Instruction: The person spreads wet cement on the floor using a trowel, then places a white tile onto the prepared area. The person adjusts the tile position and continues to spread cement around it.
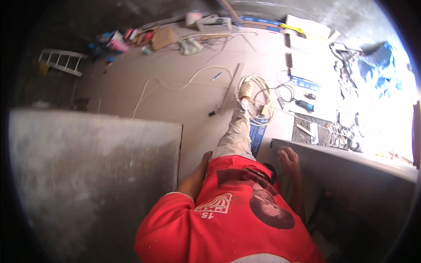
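My left hand [207,157] hangs beside my left thigh, its fingers mostly hidden against the beige trousers [234,136]. On the other side, my right hand [288,157] is raised near the end of a grey wall [333,164], fingers loosely bent and nothing visible in them. My foot, in a pale perforated clog [246,89], is at a coil of cream cable [271,85] on the floor. A yellowish block [265,109] lies within the coil. To its right is a blue-bodied power tool [305,105] with a dark cord.
A long flat bar [232,90] lies left of the coil. Low walls flank me, including a grey one [96,144] at left. A white ladder [63,61], a bucket [193,18] and piled bags line the far side. Rubble [324,131] and a blue sheet [381,65] lie at right.
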`<action>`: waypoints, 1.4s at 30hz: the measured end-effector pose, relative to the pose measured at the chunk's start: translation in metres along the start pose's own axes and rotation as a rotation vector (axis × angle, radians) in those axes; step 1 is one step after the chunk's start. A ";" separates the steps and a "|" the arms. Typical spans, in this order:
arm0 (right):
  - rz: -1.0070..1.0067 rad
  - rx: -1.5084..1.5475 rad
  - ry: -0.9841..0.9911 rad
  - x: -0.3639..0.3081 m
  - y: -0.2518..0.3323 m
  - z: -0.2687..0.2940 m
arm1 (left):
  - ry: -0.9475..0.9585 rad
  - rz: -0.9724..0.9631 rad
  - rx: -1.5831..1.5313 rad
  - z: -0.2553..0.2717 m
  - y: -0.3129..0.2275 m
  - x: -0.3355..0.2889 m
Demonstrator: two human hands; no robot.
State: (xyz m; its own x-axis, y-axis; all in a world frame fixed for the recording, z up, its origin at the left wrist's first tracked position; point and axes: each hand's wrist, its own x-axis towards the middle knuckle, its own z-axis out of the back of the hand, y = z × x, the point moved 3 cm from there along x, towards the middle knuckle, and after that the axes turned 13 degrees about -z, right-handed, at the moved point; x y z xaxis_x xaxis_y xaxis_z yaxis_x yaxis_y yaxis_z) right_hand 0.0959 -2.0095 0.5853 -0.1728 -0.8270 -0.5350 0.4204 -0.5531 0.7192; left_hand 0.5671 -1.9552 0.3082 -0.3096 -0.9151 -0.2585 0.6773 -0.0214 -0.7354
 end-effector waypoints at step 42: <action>-1.137 1.342 -0.661 0.269 0.046 0.100 | 0.680 0.316 -0.203 0.189 -0.456 0.888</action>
State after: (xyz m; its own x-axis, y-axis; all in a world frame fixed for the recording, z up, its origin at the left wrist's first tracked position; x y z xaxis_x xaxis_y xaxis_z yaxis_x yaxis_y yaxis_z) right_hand -0.0205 -2.2674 0.5188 -0.2392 0.2235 -0.9449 -0.9561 -0.2237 0.1892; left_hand 0.1092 -2.8344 0.5326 -0.5084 -0.4153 -0.7543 0.6861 0.3339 -0.6463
